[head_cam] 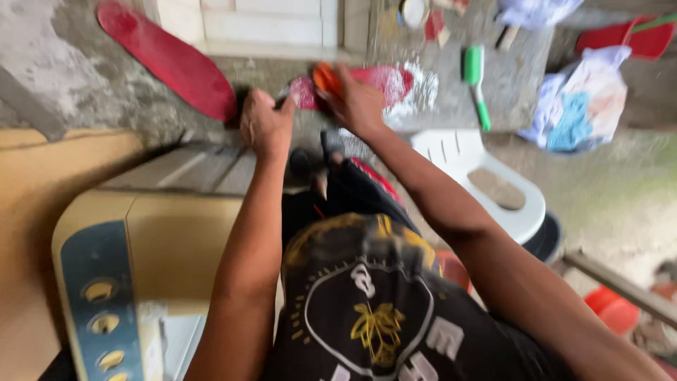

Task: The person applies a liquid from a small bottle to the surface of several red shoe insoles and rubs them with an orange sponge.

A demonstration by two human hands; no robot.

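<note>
Left hand (264, 123) clenched on the near end of a red insole (374, 81), pinning it flat on the wet concrete surface (479, 85). Right hand (356, 106) fingers wrapped around an orange scrubber (326, 76), pressed onto the insole's left part. White soap foam (419, 92) at its right end.

Risks, as I judge them:
- soapy insole could slip from under the left hand, since only one end is held
- foam could spill off the surface edge onto the white plastic chair (486, 183) below

Hard to see: frame is motion-blurred; scrubber mostly hidden by fingers, so its type is unclear. Second red insole (169, 60) lies far left, its tip cut off. Green brush (476, 85) lies apart at right.
</note>
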